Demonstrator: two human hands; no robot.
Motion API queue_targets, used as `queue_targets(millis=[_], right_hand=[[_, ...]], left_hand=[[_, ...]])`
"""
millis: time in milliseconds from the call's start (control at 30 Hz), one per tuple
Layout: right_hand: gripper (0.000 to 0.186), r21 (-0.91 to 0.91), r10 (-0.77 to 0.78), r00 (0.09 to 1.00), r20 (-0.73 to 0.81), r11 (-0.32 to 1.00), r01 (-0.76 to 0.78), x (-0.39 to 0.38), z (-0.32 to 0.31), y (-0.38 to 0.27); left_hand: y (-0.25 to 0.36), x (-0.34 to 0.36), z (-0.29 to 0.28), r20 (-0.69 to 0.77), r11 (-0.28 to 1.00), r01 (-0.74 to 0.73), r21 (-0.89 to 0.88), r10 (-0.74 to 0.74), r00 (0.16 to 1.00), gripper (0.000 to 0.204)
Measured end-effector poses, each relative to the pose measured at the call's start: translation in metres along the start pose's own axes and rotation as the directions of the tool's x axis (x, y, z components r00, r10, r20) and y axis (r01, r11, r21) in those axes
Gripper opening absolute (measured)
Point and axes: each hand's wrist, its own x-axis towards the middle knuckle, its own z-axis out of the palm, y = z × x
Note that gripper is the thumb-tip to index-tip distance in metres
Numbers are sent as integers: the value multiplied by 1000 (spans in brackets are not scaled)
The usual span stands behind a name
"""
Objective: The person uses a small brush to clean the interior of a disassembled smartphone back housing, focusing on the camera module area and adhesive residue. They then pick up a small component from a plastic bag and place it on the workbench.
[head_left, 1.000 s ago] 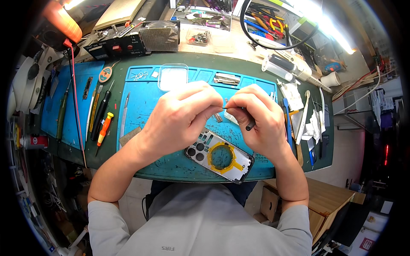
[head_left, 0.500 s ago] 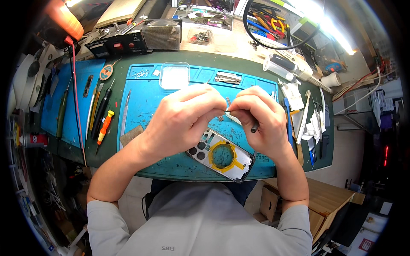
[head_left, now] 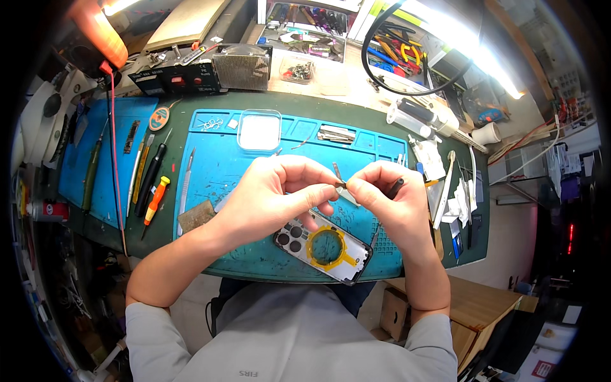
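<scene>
- Head view looks down on a left hand [head_left: 270,200] and a right hand [head_left: 388,204] raised close together over a blue work mat [head_left: 216,172], fingertips almost meeting.
- By my reading, the step in hand is fine handling of a small part: both hands pinch at a thin, pale strip [head_left: 347,191] between them, held above the mat rather than resting on it.
- Left hand: fingers curled in, thumb and forefinger pressed together on the near end of the strip.
- Right hand: closed too, thumb and forefinger nipping the strip's other end, with a dark slim tool [head_left: 394,186] tucked in the same grip and poking out beyond the knuckles. Whether its tip touches the strip cannot be told.
- Just below both hands, toward the person's body, lies a phone back shell [head_left: 321,245] flat on the mat, camera holes at its left end and a yellow ring at its middle; neither hand touches it.
- Beyond the left hand sits a clear shallow tray [head_left: 259,130].
- Well out to the left of the left hand lie screwdrivers [head_left: 153,181] in a row.
- A next move, as I judge it, calls for a steady, light pinch so the strip does not crease.
</scene>
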Motion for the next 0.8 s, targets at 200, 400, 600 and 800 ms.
queue_targets(millis=[200,400,600,800], right_hand=[[20,87,151,988,41,984,-154,3,-4,-1],[20,93,173,981,83,979,-180,6,-8,2],[20,86,166,980,106,981,-175,5,-7,6],[19,65,141,978,154,986,-152,2,-1,4]], left_hand=[[4,-1,-4,37,959,211,-192,-208,977,29],[6,1,-5,61,920,293,-260,-287,956,33],[2,2,-3,23,957,244,-159,-244,970,22],[-9,2,-6,-23,984,87,154,-84,996,21]])
